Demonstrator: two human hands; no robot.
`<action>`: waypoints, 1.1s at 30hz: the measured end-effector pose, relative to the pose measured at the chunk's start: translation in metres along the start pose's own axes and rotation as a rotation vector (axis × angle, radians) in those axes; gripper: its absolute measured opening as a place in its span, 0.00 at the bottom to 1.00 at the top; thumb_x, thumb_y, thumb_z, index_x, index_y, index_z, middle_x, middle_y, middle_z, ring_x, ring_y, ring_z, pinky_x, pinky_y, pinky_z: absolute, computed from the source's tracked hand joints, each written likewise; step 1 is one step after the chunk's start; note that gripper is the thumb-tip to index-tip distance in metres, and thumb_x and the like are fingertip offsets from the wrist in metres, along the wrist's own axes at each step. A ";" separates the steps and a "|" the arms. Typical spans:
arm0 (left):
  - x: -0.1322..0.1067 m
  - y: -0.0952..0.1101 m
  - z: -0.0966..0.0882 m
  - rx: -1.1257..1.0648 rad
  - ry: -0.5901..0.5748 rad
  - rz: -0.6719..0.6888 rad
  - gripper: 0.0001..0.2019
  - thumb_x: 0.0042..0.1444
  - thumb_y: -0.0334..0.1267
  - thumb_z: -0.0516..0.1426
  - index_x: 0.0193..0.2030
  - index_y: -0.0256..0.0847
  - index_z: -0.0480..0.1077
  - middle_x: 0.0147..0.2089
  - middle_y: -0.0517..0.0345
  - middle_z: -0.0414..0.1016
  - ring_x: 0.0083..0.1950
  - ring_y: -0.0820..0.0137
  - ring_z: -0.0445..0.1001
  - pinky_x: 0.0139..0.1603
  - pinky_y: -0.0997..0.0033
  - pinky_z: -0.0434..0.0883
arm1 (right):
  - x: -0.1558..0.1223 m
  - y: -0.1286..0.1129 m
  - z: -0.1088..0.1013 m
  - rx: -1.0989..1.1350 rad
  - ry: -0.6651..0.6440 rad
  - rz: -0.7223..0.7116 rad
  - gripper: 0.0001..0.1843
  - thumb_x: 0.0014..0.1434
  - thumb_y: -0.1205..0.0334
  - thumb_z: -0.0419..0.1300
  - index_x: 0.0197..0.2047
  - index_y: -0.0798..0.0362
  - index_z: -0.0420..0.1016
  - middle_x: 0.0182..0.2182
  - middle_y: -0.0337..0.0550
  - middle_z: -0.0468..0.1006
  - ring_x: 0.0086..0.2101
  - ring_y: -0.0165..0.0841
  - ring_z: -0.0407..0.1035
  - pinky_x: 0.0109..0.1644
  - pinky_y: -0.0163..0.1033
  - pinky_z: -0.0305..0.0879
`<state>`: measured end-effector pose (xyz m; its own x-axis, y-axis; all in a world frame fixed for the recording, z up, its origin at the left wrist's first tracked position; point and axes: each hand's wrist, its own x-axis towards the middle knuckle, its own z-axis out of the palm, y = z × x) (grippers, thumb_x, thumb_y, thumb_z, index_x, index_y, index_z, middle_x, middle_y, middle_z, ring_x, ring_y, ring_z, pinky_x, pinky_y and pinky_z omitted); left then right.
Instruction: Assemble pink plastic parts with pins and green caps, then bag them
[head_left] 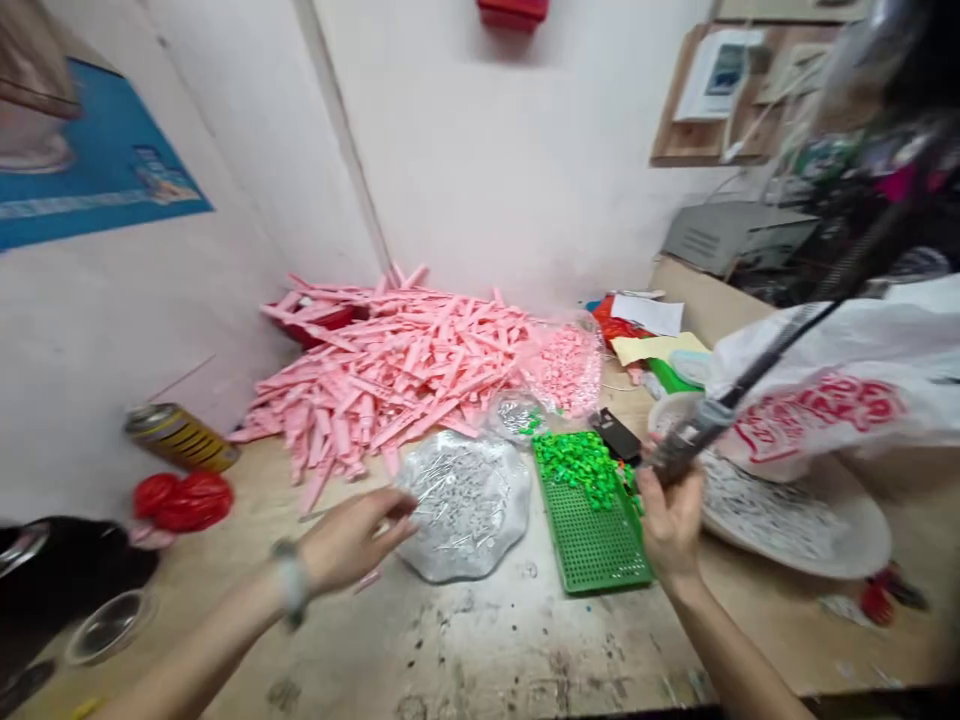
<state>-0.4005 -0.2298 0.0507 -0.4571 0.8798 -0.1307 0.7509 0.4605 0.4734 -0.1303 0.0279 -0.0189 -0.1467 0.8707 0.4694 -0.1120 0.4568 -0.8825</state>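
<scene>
The right hand (670, 525) is closing firmly around a corded tool (686, 445) beside a green pegboard (592, 550). The left hand (352, 540) is curling loosely at a plastic bag of pins (465, 505); whether it is pinching anything is unclear.

White walls (517, 150), wooden wall shelf (709, 145)

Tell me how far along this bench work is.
Done-looking: small pink pieces bagged. In hand: the right hand grips a corded tool beside a green pegboard; the left hand is at a bag of metal pins. Left: the big pink strip heap.
</scene>
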 end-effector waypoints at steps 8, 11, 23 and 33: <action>0.171 -0.025 0.031 0.366 0.233 -0.214 0.18 0.57 0.35 0.55 0.53 0.32 0.71 0.56 0.32 0.71 0.56 0.49 0.71 0.53 0.55 0.68 | -0.032 -0.014 -0.019 -0.326 0.088 -0.777 0.48 0.46 0.65 0.70 0.68 0.41 0.55 0.66 0.47 0.55 0.63 0.54 0.53 0.66 0.67 0.50; 0.187 -0.042 0.034 0.390 0.226 -0.240 0.19 0.53 0.37 0.59 0.51 0.32 0.72 0.53 0.32 0.73 0.54 0.46 0.72 0.51 0.52 0.69 | -0.021 -0.008 0.014 -0.305 -0.450 -0.676 0.26 0.57 0.70 0.60 0.59 0.46 0.67 0.52 0.47 0.74 0.52 0.44 0.69 0.58 0.58 0.65; 0.103 0.006 0.048 0.138 0.490 0.219 0.21 0.62 0.48 0.56 0.61 0.50 0.66 0.47 0.52 0.70 0.46 0.63 0.70 0.49 0.61 0.68 | 0.078 0.075 0.192 -1.064 -1.017 -0.241 0.15 0.59 0.65 0.54 0.44 0.59 0.80 0.45 0.59 0.78 0.49 0.45 0.71 0.52 0.43 0.64; 0.023 0.067 0.116 -1.077 -0.037 -0.065 0.21 0.53 0.45 0.61 0.49 0.45 0.57 0.40 0.59 0.66 0.29 0.74 0.70 0.24 0.74 0.69 | 0.085 0.083 0.183 -1.102 -1.039 -0.201 0.20 0.62 0.64 0.49 0.52 0.52 0.76 0.48 0.51 0.78 0.49 0.40 0.71 0.52 0.40 0.63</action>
<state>-0.3050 -0.1645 -0.0219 -0.4527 0.8687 -0.2010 -0.0963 0.1765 0.9796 -0.3316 0.1067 -0.0469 -0.8744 0.4848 -0.0208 0.4812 0.8608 -0.1658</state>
